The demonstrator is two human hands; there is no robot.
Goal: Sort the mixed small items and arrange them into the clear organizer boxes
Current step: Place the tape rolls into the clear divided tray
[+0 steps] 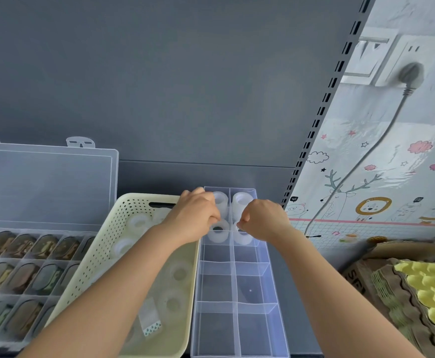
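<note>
**Shelf layout.** The clear organizer box [273, 280], 2 columns of compartments, runs from the shelf [301, 319] front edge toward the back panel, right of centre. Its near end is cut off by the frame.

**Box contents.** Back row: one clear tape roll per compartment, back-L roll [221, 200] and back-R roll [242, 201], both upright. 2nd row: near-L roll [219, 230] and near-R roll [242, 235]. The remaining compartments nearer the front edge hold nothing visible.

**Hands.**
- Left hand [195, 218]: fingers curled, tips pinching the top rim of the near-L roll. The knuckles hide the contact point.
- Right hand [262, 220]: fingers curled, pinching the top of the near-R roll, which it partly covers.

**Adjacent items.**
- A cream perforated basket [123, 210] sits just beside the box on its left. The loose tape rolls [179, 273] inside are translucent, so the count is hard to make out. The left forearm covers part of it.
- At the shelf's left edge is an open clear case [17, 280], cut off by the frame. Its contents are camo-patterned and cannot be identified.
- At the right edge are egg trays [418, 293], partly out of frame.
</note>
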